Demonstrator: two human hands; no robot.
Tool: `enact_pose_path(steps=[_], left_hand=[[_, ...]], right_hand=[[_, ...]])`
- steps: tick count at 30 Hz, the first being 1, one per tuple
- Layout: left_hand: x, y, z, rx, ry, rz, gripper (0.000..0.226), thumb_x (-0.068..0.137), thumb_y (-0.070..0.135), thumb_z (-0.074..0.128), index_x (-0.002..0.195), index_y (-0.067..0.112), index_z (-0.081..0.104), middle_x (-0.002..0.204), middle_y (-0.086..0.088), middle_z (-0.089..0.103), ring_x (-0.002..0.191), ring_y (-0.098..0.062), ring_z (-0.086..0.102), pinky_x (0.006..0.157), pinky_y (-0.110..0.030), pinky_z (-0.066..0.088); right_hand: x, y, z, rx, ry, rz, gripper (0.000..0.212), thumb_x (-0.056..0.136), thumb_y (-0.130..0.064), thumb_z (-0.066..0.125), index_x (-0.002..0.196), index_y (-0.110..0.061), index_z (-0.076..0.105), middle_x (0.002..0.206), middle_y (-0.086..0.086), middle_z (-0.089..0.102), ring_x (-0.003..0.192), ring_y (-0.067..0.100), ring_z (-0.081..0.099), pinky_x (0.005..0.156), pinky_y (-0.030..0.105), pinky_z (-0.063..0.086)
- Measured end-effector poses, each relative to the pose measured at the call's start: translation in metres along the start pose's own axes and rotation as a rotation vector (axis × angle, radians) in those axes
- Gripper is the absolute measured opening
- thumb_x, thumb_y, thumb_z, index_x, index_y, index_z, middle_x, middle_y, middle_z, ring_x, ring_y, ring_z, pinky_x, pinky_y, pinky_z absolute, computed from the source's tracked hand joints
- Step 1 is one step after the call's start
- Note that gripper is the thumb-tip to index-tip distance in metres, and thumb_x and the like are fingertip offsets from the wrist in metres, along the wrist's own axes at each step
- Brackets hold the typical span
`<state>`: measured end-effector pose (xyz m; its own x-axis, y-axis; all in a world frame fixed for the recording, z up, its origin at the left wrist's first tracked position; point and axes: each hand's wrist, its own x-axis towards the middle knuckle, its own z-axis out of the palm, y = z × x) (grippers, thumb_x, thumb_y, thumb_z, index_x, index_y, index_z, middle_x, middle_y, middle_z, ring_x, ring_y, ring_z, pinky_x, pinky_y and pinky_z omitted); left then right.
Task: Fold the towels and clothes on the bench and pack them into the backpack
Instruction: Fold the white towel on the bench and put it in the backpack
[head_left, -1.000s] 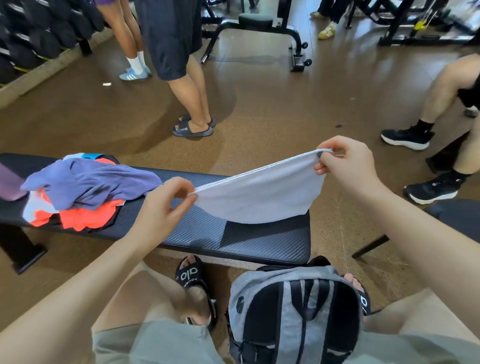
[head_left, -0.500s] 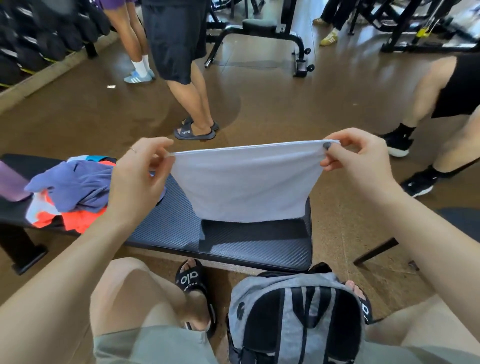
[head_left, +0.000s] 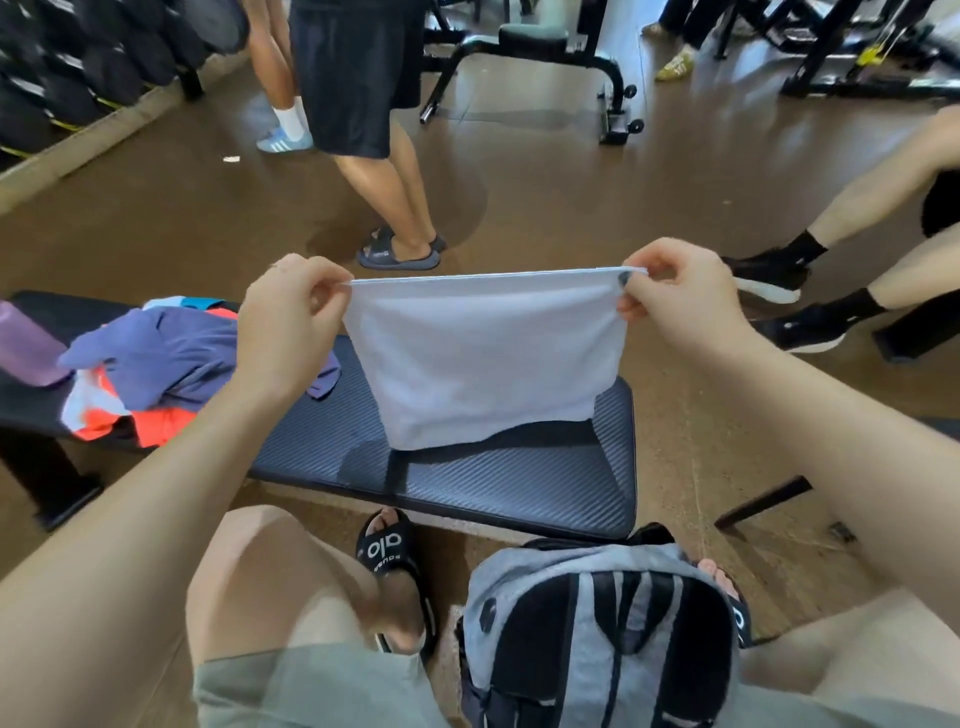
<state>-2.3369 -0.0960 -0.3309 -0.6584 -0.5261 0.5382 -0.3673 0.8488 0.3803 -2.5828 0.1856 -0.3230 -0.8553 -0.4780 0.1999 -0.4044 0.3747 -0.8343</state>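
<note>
A: Nearest the person, the grey backpack (head_left: 597, 639) stands between the feet. And the towel?

B: The pale towel (head_left: 478, 358) hangs above the bench (head_left: 519, 488), its lower edge brushing the pad. The left hand (head_left: 291, 327) and right hand (head_left: 680, 306) each pinch a top corner, pulling that edge taut.

A: How will it handle?

B: Likely light and limp; corners are the right hold. Further left, unfolded clothes (head_left: 156, 364) lie heaped.

Purple bottle (head_left: 26, 345) (lying), dumbbell rack (head_left: 78, 73)
</note>
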Motion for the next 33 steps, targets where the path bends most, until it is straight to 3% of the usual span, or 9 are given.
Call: enact_pose_path(steps=[5,8,13,18,20,23,26,30,33], left_hand=[[0.048,-0.005,0.012,-0.076,-0.061,-0.146,0.018,0.081,0.020,0.055,0.089,0.017,0.070,0.079,-0.003,0.071,0.085,-0.028,0.065,0.079,-0.039,0.050],[0.075,-0.001,0.002,-0.182,0.079,-0.183,0.015,0.083,0.026,0.053,0.089,0.024,0.067,0.081,0.003,0.068,0.078,-0.022,0.071,0.076,-0.042,0.058],[0.049,0.003,0.004,-0.309,0.173,-0.007,0.010,0.094,0.010,0.056,0.096,0.014,0.065,0.096,0.000,0.058,0.072,0.002,0.067,0.067,-0.016,0.049],[-0.037,-0.037,0.049,-0.112,-0.335,0.136,0.019,0.087,-0.005,0.062,0.090,0.013,0.064,0.086,0.000,0.059,0.076,-0.019,0.055,0.071,-0.036,0.045],[-0.072,-0.044,0.063,-0.035,-0.551,0.138,0.015,0.091,0.002,0.064,0.091,0.017,0.064,0.086,0.008,0.056,0.075,-0.017,0.056,0.067,-0.038,0.046],[-0.108,-0.048,0.079,0.123,-0.798,0.182,0.007,0.095,0.019,0.057,0.092,0.024,0.060,0.099,0.010,0.057,0.088,-0.020,0.060,0.073,-0.039,0.049],[-0.127,-0.050,0.083,0.223,-0.899,0.253,0.007,0.097,0.023,0.051,0.096,0.025,0.058,0.106,0.009,0.057,0.092,-0.020,0.060,0.072,-0.036,0.046],[-0.137,-0.056,0.079,0.283,-0.913,0.341,0.008,0.098,0.025,0.050,0.095,0.025,0.057,0.103,0.006,0.055,0.083,-0.024,0.061,0.065,-0.035,0.041],[-0.138,-0.061,0.075,0.347,-0.917,0.408,0.013,0.097,0.029,0.045,0.096,0.024,0.057,0.101,0.004,0.054,0.084,-0.025,0.062,0.063,-0.036,0.040]], right_hand=[[0.047,-0.016,0.020,-0.004,0.028,0.049,0.014,0.084,-0.008,0.056,0.089,-0.013,0.069,0.084,0.008,0.076,0.070,0.010,0.072,0.068,0.017,0.055],[0.065,-0.037,0.017,0.094,0.130,-0.027,0.012,0.082,-0.014,0.058,0.087,-0.019,0.067,0.078,-0.001,0.073,0.079,0.014,0.073,0.082,0.035,0.059],[0.038,-0.021,0.009,0.097,0.169,-0.133,0.008,0.080,-0.018,0.062,0.080,-0.026,0.064,0.081,-0.006,0.070,0.087,0.019,0.070,0.082,0.044,0.057],[-0.039,0.073,0.031,-0.120,-0.120,0.002,0.007,0.091,-0.009,0.063,0.088,-0.015,0.063,0.092,-0.001,0.063,0.086,0.016,0.060,0.073,0.034,0.048],[-0.074,0.105,0.040,-0.228,-0.259,0.031,0.013,0.093,-0.007,0.060,0.087,-0.018,0.060,0.090,-0.004,0.059,0.081,0.007,0.054,0.066,0.025,0.040],[-0.114,0.136,0.047,-0.340,-0.416,0.009,0.019,0.093,-0.005,0.058,0.085,-0.023,0.056,0.087,-0.007,0.055,0.078,0.005,0.051,0.065,0.028,0.038],[-0.140,0.148,0.047,-0.410,-0.526,-0.017,0.019,0.091,-0.007,0.057,0.084,-0.024,0.053,0.085,-0.007,0.053,0.077,0.015,0.052,0.068,0.033,0.044],[-0.155,0.147,0.045,-0.475,-0.611,-0.121,0.013,0.092,-0.012,0.056,0.086,-0.024,0.055,0.089,-0.010,0.049,0.077,0.009,0.051,0.067,0.026,0.039],[-0.161,0.142,0.048,-0.495,-0.667,-0.155,0.009,0.092,-0.016,0.054,0.087,-0.023,0.056,0.090,-0.009,0.050,0.078,0.012,0.052,0.072,0.033,0.046]])
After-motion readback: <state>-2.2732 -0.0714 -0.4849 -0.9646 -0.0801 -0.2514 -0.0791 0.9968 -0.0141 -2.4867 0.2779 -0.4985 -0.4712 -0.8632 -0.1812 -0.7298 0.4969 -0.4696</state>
